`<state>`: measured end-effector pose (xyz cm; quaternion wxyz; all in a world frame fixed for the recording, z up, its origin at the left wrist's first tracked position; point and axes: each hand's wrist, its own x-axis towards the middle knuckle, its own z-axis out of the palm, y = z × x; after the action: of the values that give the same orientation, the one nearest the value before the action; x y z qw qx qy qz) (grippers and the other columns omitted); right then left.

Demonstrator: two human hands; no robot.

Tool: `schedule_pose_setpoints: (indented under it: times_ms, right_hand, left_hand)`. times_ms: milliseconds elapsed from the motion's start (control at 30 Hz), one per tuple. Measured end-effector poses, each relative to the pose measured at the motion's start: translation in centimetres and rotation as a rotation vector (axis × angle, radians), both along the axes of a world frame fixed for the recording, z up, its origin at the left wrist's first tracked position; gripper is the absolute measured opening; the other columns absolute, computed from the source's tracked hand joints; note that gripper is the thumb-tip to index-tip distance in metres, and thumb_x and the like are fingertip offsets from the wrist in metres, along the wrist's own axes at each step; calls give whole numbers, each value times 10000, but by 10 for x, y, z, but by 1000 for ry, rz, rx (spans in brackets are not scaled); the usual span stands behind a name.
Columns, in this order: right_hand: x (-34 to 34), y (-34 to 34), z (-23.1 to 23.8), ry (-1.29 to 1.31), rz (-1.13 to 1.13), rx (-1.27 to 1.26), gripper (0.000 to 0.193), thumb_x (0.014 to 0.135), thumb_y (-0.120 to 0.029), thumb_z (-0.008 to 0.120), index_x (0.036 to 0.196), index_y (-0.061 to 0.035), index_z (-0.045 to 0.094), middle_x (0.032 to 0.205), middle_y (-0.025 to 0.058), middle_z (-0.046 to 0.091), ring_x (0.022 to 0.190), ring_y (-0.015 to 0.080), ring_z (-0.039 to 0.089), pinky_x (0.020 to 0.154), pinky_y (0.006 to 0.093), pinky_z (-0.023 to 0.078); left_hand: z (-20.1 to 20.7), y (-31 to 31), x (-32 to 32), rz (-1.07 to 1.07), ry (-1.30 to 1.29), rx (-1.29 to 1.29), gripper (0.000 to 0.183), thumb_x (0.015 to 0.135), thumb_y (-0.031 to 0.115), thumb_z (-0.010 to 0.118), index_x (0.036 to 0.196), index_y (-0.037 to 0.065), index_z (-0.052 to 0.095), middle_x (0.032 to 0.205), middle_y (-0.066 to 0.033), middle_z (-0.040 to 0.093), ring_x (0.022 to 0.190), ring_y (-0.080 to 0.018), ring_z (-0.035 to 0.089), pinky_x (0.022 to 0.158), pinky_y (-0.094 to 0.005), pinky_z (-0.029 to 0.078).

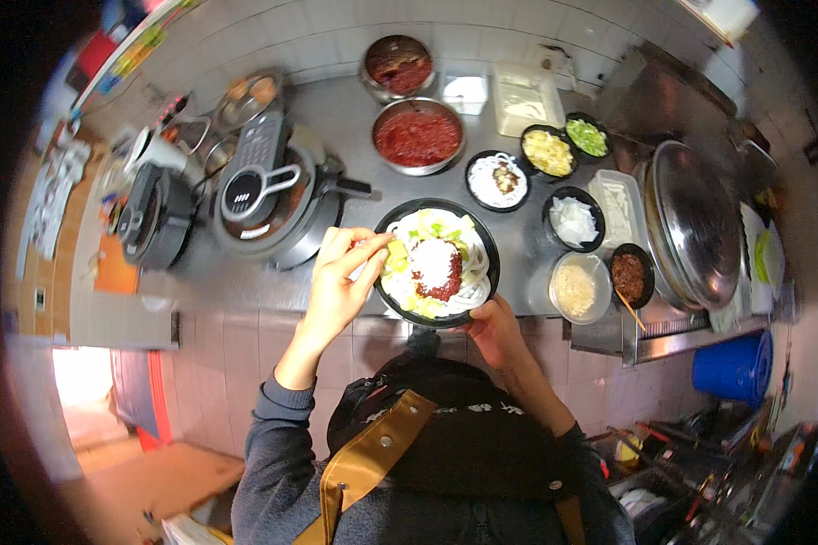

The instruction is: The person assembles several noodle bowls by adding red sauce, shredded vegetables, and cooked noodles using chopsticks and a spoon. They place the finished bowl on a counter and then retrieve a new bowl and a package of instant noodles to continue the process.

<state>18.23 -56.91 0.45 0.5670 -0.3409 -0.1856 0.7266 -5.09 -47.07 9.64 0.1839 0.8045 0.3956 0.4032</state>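
My right hand (497, 334) grips the near right rim of a black bowl (494, 263), held at the counter's near edge. White noodles (473, 289) fill the bowl. On them lie dark red sauce (439, 287), a heap of white powder (436, 261) and pieces of yellow-green chopped vegetable (397, 260). At the bowl's left rim, my left hand (341, 272) is closed in a pinch, thumb and fingertips against the chopped vegetable. Whether a piece is between the fingertips is hard to see.
Beyond the bowl stand two steel bowls of red sauce (416, 136). Small bowls of toppings, including yellow chopped vegetable (548, 152), sit to the right, beside a large round metal lid (695, 227). A cooking appliance (273, 209) stands left, its black handle (347, 187) pointing toward the bowl.
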Motion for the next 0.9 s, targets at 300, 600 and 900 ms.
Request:
schedule_pose_setpoints:
  times_ms: [300,600,900]
  right_hand:
    - [-38,-55,-2,70,224,55,494,822,-68,512,1304,20,450,1167,141,611,952,247,625,773,411,544]
    - [-112,-72,31,-133,442,-15,517,778,-147,542,1254,46,491,1112,129,647,891,193,648,766,338,553]
    - [-260,-77,16,-96,530,-19,509,830,-39,462,1337,-11,433,1207,124,599,1000,214,615,782,371,559]
  left_hand:
    - [-5,-144,-65,345,-136,-219,230,830,53,719,1059,57,711,979,-47,616,825,-137,570,632,-243,449]
    - [-9,-211,-129,519,-51,-132,211,813,80,731,1024,81,730,908,-42,571,851,-171,545,578,-269,431]
    - [-35,-252,-281,413,-578,-783,601,964,198,620,1460,-17,355,1122,-70,598,768,-85,598,610,-251,502]
